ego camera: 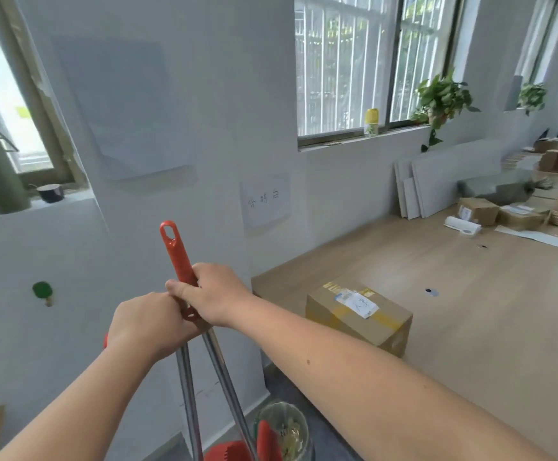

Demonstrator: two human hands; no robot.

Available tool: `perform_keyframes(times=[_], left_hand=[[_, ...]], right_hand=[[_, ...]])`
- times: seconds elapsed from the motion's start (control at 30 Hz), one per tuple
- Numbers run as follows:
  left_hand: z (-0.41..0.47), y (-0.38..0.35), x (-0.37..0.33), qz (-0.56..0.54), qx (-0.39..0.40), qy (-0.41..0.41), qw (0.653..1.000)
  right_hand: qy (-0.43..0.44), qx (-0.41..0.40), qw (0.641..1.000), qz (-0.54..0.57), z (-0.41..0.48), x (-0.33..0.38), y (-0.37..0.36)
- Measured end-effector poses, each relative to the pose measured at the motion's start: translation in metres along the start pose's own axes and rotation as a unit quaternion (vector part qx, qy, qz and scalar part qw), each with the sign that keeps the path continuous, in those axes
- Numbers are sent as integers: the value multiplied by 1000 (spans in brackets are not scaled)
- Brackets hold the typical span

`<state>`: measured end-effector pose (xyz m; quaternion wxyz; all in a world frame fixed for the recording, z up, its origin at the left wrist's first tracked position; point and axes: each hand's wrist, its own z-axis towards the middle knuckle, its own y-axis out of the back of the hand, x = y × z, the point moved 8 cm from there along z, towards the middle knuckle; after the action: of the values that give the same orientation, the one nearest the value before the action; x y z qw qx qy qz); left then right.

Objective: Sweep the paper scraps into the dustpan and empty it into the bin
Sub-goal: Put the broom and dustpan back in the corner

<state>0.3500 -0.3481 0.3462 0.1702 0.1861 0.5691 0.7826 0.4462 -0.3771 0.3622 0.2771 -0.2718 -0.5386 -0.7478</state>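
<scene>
Both hands meet to the left of the cardboard box [357, 322], touching each other, each clamped on its own long tool: the right hand [212, 294] has its fingers and thumb curled round a red handle [174, 247] whose looped end sticks up above the fist, and the left hand [144, 322], just lower and further from the box, is wrapped round the top of a second tool, with a sliver of red showing at its far edge. Two steel poles [224, 377] run down from the fists, side by side and slightly splayed, to red plastic parts [229, 453] below and left of the box at the bottom edge of the view; which is the broom and which the dustpan I cannot tell. A bin [299, 424] with a clear liner stands on the floor below the box, beside those red parts, one of which reaches over its rim; pale crumpled bits show inside, too blurred to name. The box itself sits on a wooden platform [470, 311], near its left edge, with a white wall [171, 128] behind the hands and a handwritten paper sign [266, 199] taped above and left of the box
</scene>
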Motion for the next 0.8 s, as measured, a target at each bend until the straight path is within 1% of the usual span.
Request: perform_keyframes(times=[0.1, 0.3, 0.5, 0.63, 0.8], left_hand=[[8, -4, 13, 1, 9, 30, 1000], [12, -16, 48, 17, 46, 107, 993], [2, -25, 77, 26, 68, 173, 982], [-11, -35, 96, 32, 74, 200, 977], [-28, -40, 122, 38, 77, 215, 973]], right_hand=[[15, -3, 1000, 15, 19, -1, -9], [50, 29, 997, 54, 49, 2, -40], [72, 88, 990, 81, 62, 13, -78], [89, 124, 984, 91, 62, 22, -103], [98, 141, 981, 96, 61, 43, -138]])
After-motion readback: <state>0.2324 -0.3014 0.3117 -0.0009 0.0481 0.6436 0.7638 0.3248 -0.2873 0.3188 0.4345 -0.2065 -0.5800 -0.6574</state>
